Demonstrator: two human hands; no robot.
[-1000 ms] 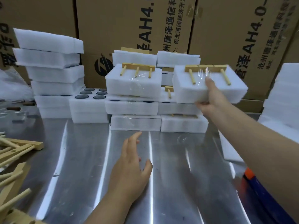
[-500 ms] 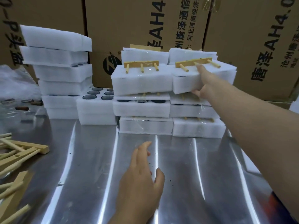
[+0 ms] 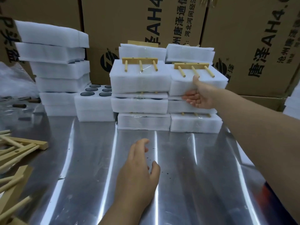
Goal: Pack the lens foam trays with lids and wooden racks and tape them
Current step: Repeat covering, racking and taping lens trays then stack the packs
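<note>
A: What do we see right now?

B: We look down over a shiny metal table (image 3: pixel 203 168) toward white foam packs piled against cardboard boxes (image 3: pixel 259 46). The right hand (image 3: pixel 198 96) reaches out to the top pack (image 3: pixel 203 83) of the right-hand pile. Its thumb lies on the pack's upper face and its fingers curl under the front lower edge, so we judge that it still pinches the pack.

A: What has just changed?

B: 1 second ago this hand was carrying that same pack through the air, off to the right of the piles. Now the pack rests on the 2 packs below it. It touches the neighbouring pack (image 3: pixel 140 78) that tops the left pile, and the 2 sit about level. A wooden rack (image 3: pixel 193 67) with 3 pegs lies on its top.

A: And the other hand?

B: The left hand (image 3: pixel 139 166) hovers low over the table, fingers relaxed and a little apart, holding nothing. It has barely shifted.

A: What does this mean for the job?

B: We judge that 1 more pack is finished and stored, with only the letting go left. The likely next piece is the open tray (image 3: pixel 95 101) just left of the piles, its dark round lenses (image 3: pixel 87 94) uncovered. Loose racks (image 3: pixel 21 148) lie at the table's left edge, and plain foam pieces (image 3: pixel 53 51) are stacked at the back left.
</note>
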